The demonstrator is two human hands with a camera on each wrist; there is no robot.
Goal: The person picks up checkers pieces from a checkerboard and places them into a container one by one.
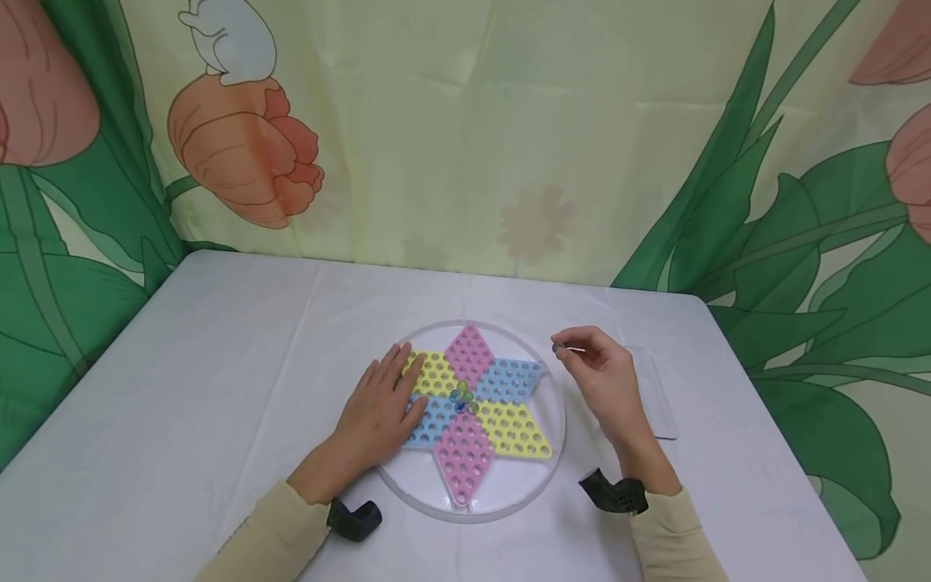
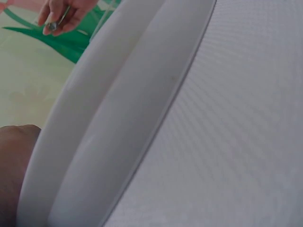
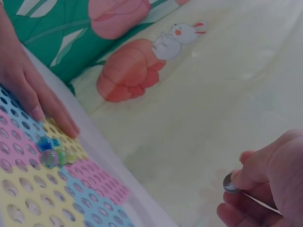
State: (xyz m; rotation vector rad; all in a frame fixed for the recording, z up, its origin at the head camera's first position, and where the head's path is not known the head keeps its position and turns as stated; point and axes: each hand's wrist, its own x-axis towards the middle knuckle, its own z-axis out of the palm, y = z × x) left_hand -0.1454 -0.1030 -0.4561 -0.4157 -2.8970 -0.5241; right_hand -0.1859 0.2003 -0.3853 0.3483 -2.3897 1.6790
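white table (image 1: 218, 388), round game board (image 1: 541, 477), clear lid (image 1: 658, 404)

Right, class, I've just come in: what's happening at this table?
A person sits at a white table with a star-shaped Chinese checkers board in a round clear tray. Their left hand rests flat on the board's left side. Their right hand pinches a marble just off the tray's right edge. A few marbles sit at the board's centre.

Small glass marble (image 1: 558, 349) pinched at right hand (image 1: 600, 376) fingertips, raised beside the round star board (image 1: 473, 404)
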